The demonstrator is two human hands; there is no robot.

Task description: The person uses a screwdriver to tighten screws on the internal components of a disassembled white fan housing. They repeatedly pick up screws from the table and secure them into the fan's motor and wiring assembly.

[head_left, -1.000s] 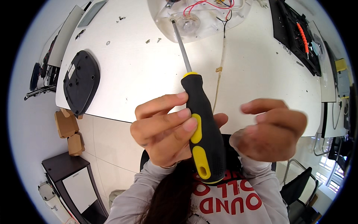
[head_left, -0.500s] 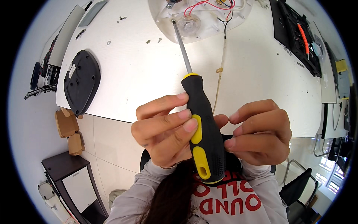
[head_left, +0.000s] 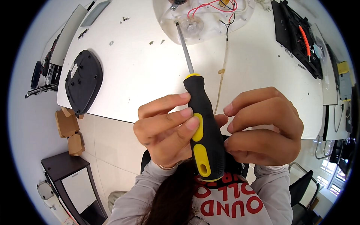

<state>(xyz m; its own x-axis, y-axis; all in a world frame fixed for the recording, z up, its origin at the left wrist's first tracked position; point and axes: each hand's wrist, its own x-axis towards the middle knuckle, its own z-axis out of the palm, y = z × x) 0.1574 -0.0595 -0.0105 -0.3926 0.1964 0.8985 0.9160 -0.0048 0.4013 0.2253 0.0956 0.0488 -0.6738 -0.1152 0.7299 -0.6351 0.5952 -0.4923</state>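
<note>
My left hand (head_left: 163, 129) is closed around the black and yellow handle of a screwdriver (head_left: 202, 107). The shaft points away from me, its tip at a small recess in a white plastic housing (head_left: 167, 28) at the far edge of the view. To the right of the handle is my right hand (head_left: 264, 127), its fingers bent and apart with nothing held in them. Its lowest fingertip is close to the handle; whether it touches is unclear. Inside the housing are a clear round part (head_left: 192, 27) and red wires (head_left: 210, 5).
A pale cable (head_left: 224, 56) runs from the housing toward me. Small screws (head_left: 151, 42) and a washer (head_left: 111, 43) lie on the white table (head_left: 142, 75). At left rests a black plastic cover (head_left: 84, 82); a black tool case (head_left: 296, 41) with an orange-handled tool (head_left: 304, 40) is at right.
My right hand's fingers have spread and lifted a little off the handle, shifting right. My left hand keeps its hold, and the screwdriver tip stays at the same spot on the housing.
</note>
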